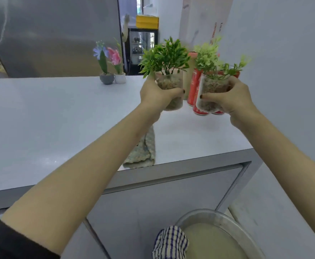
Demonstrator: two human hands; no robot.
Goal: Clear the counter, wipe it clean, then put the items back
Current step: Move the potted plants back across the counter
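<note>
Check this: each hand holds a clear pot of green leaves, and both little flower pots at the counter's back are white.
Not both: the head view shows a grey flower pot beside a white flower pot at the back of the counter. The left hand holds one clear pot of green leaves, the right hand the other clear pot.
</note>
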